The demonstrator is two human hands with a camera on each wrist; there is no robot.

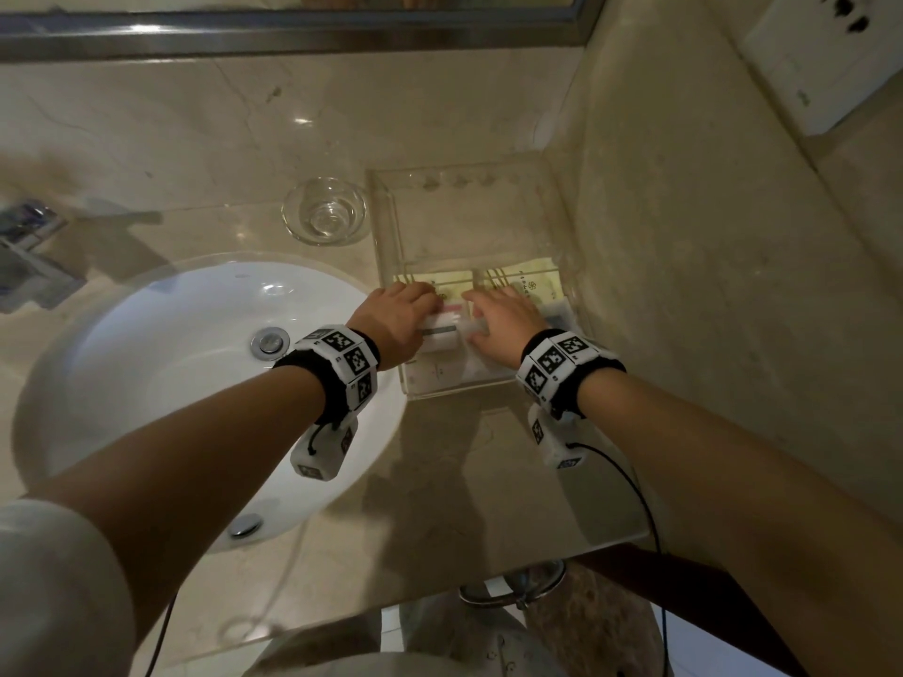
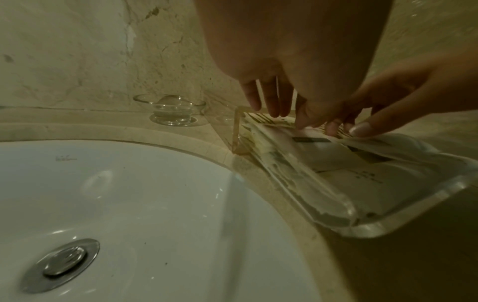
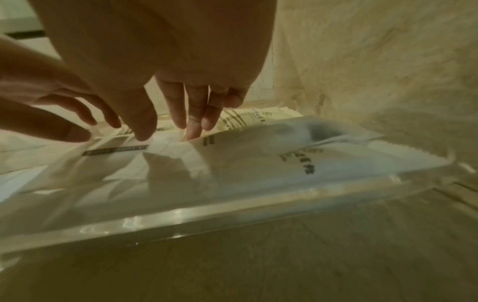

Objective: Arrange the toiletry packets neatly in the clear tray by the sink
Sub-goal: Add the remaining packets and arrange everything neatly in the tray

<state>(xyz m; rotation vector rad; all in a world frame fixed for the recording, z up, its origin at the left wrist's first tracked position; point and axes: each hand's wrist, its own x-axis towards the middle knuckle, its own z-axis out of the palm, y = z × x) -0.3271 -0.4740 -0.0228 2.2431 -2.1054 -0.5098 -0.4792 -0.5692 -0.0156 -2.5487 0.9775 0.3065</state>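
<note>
both hands, left hand (image 1: 398,312) and right hand (image 1: 505,320), are pressing flat with straight fingers on the packets (image 1: 442,334) lying inside the clear tray (image 1: 386,227) beside the sink (image 1: 161,364), probably squaring them up, next nudging edges flush.

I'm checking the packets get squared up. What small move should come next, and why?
Probably flatten the white packet with the right hand: its right end rides up on the tray wall, while the yellow packets behind lie flat.
</note>
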